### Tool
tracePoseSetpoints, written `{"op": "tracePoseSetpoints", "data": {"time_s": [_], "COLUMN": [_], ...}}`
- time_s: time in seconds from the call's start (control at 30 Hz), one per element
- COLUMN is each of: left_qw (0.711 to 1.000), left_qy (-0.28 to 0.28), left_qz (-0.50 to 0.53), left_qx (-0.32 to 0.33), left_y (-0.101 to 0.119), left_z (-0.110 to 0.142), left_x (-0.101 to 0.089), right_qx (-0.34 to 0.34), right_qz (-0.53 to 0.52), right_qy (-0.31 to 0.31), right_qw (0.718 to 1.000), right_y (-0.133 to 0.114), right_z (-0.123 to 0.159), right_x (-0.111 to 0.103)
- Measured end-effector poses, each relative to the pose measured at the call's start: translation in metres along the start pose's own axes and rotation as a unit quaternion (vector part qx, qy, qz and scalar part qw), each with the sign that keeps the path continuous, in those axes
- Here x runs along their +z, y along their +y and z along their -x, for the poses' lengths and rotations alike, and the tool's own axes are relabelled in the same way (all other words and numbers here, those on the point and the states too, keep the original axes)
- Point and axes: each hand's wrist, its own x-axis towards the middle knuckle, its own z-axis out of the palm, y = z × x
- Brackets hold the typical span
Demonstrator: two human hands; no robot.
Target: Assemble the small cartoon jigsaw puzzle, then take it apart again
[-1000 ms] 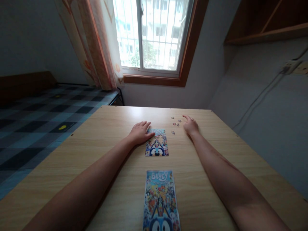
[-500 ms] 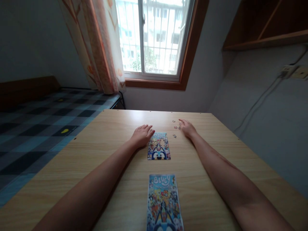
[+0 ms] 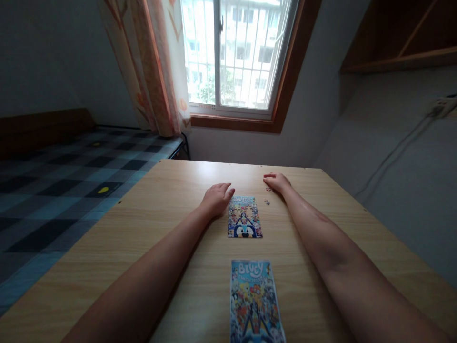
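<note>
A small jigsaw puzzle (image 3: 244,219) lies flat on the table, with a blue cartoon dog's face along its lower edge and gaps of bare wood in its middle. My left hand (image 3: 216,200) rests at its upper left edge, fingers stretched out and holding nothing I can see. Beyond the puzzle's upper right, my right hand (image 3: 277,182) is low over the tabletop, its fingers drawn together and pointing left. Whatever is under those fingertips is hidden. Loose puzzle pieces (image 3: 269,189) lie just below that hand, and another loose piece (image 3: 267,202) is nearer the puzzle.
A picture sheet (image 3: 254,300) lettered "Bluey" lies closer to me on the wooden table (image 3: 171,219). To the left is a bed (image 3: 71,181) with a checked cover. A window (image 3: 239,57) stands beyond the table, and a cable (image 3: 392,152) hangs on the right wall.
My right hand has shifted to the far loose piece, which no longer shows, and its fingers have drawn together. My left hand stays beside the puzzle. The view has turned slightly left.
</note>
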Motion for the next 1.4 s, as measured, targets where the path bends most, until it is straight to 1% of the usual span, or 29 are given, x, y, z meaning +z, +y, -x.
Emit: {"op": "tracePoseSetpoints", "data": {"time_s": [0.1,0.23,0.43,0.57,0.63,0.7,0.77,0.83,0.97,1.07,1.2,1.27,1.33,1.4], "left_qw": [1.0,1.0,1.0,1.0,1.0,1.0,1.0,1.0,0.999,0.999,0.999,0.999,0.998,0.998], "left_qy": [-0.007,-0.01,-0.016,-0.014,-0.014,-0.017,-0.018,-0.019,-0.015,-0.011,-0.018,-0.025,-0.033,-0.037], "left_qz": [-0.001,-0.002,-0.001,-0.008,-0.009,-0.009,-0.012,-0.017,-0.028,-0.033,-0.037,-0.041,-0.047,-0.054], "left_qx": [-0.001,0.001,0.006,0.01,0.01,0.01,0.011,0.013,0.018,0.021,0.023,0.025,0.024,0.025], "left_y": [0.001,0.002,0.003,0.001,0.001,0.001,0.001,0.001,0.001,0.0,0.002,0.003,0.004,0.004], "left_z": [0.0,-0.001,-0.002,-0.003,-0.003,-0.003,-0.003,-0.003,-0.002,-0.002,0.0,0.001,0.001,0.001], "left_x": [0.0,0.001,0.002,0.003,0.004,0.005,0.005,0.005,0.004,0.004,0.001,0.0,-0.001,-0.002], "right_qx": [0.02,0.023,0.005,-0.002,0.007,0.012,0.004,-0.004,0.006,0.017,0.019,0.006,-0.027,-0.08], "right_qz": [0.028,0.047,0.075,0.07,0.023,-0.078,-0.172,-0.222,-0.278,-0.312,-0.343,-0.354,-0.35,-0.338], "right_qy": [-0.006,-0.01,0.02,0.023,0.023,0.029,0.043,0.071,0.156,0.191,0.186,0.179,0.175,0.149], "right_qw": [0.999,0.999,0.997,0.997,0.999,0.996,0.984,0.972,0.948,0.931,0.92,0.918,0.92,0.926], "right_y": [0.002,0.006,0.005,0.004,0.005,0.007,0.01,0.011,0.012,0.011,0.008,0.003,-0.005,-0.018], "right_z": [-0.003,-0.003,-0.001,0.0,0.002,0.003,0.003,0.002,0.004,0.013,0.036,0.049,0.062,0.075], "right_x": [0.001,0.001,0.0,-0.002,-0.002,-0.001,0.0,0.0,-0.004,-0.006,-0.007,-0.009,-0.012,-0.015]}}
